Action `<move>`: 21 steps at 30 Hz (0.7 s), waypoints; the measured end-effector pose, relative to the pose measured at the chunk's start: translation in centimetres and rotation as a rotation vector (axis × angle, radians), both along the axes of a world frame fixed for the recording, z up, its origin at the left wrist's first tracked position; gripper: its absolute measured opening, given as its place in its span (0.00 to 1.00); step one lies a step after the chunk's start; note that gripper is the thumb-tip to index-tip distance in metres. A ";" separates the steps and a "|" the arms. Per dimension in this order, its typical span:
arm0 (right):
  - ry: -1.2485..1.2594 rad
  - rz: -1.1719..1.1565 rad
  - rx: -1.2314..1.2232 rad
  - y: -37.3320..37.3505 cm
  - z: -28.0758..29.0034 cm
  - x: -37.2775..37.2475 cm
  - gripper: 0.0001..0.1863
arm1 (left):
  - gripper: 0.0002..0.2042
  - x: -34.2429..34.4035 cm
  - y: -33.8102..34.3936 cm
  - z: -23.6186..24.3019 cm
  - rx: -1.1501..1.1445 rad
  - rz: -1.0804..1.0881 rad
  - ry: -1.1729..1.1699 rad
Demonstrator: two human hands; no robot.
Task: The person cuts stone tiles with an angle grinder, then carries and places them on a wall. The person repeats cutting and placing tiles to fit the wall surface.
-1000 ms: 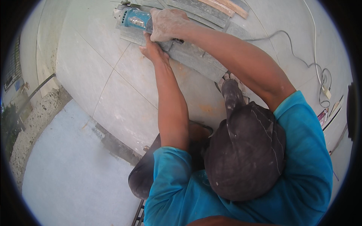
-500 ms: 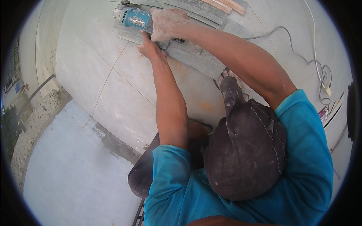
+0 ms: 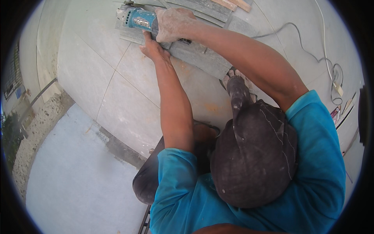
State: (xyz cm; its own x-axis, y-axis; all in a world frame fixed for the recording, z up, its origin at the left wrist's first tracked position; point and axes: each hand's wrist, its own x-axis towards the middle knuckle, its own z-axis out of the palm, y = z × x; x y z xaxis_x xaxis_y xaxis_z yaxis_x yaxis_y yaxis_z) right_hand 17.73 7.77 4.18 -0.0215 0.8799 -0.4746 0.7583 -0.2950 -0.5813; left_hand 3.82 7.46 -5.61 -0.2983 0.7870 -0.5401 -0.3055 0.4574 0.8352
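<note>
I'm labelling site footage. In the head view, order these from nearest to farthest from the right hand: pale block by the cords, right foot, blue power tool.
1. Blue power tool: gripped by the right hand.
2. Right foot: to the hand's lower right.
3. Pale block: farther out, toward the right rim.

From where I stood, no lettering could be read; the small silvery label (image 3: 142, 22) on the blue, grey-headed handheld power tool (image 3: 136, 16) at the far side was too tiny to make out.
</note>
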 end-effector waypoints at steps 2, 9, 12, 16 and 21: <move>0.009 0.030 -0.036 -0.1 0.3 0.3 0.33 | 0.31 0.0 0.0 -0.1 -0.010 0.011 0.020; 0.004 0.006 -0.035 -0.3 0.5 0.4 0.34 | 0.32 0.0 0.0 -0.4 0.032 0.019 0.013; 0.009 -0.018 -0.014 -0.4 0.1 0.3 0.38 | 0.32 0.0 0.1 -0.4 0.022 0.022 0.014; 0.002 -0.010 -0.004 -0.6 -0.2 0.3 0.38 | 0.31 0.0 0.1 -0.3 0.019 0.020 -0.005; 0.008 -0.007 0.004 -0.9 -0.3 0.5 0.38 | 0.32 0.0 0.1 -0.1 0.016 0.008 0.004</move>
State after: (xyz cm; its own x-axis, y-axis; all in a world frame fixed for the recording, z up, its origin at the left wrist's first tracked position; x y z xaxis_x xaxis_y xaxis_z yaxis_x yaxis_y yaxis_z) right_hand 18.26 6.82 3.84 -0.0191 0.8819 -0.4711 0.7518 -0.2980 -0.5882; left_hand 3.87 7.60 -5.68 -0.3065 0.7933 -0.5261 -0.3059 0.4413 0.8436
